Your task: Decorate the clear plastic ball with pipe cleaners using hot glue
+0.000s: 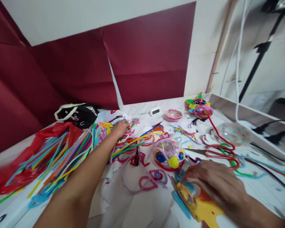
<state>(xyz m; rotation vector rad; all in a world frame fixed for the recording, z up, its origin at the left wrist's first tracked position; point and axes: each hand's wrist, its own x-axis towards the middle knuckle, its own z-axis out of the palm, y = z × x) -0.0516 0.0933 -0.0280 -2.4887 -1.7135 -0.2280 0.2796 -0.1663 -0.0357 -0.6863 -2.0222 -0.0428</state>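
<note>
My left hand (120,129) reaches far across the table to small craft scraps at the back, beside a heap of coloured pipe cleaners (78,152). Its fingers look stretched out, tips partly hidden. My right hand (216,182) is curled at the front right, fingers bent together and slightly blurred; what they pinch, if anything, is unclear. Just below it lies a yellow glue gun (196,205), its nozzle pointing to the upper left. A clear ball face (168,153) with blue eyes and a yellow nose sits between the hands. In front of it rests a pink-and-purple pipe-cleaner eye (158,175).
Red-handled scissors (218,152) lie right of the ball face. Behind are a pink-rimmed clear bowl (173,115), a small white digital clock (155,111) and a colourful pipe-cleaner figure (200,107). A red plastic bag (14,167) and black pouch (82,115) stand left. Cables (270,171) run along the right.
</note>
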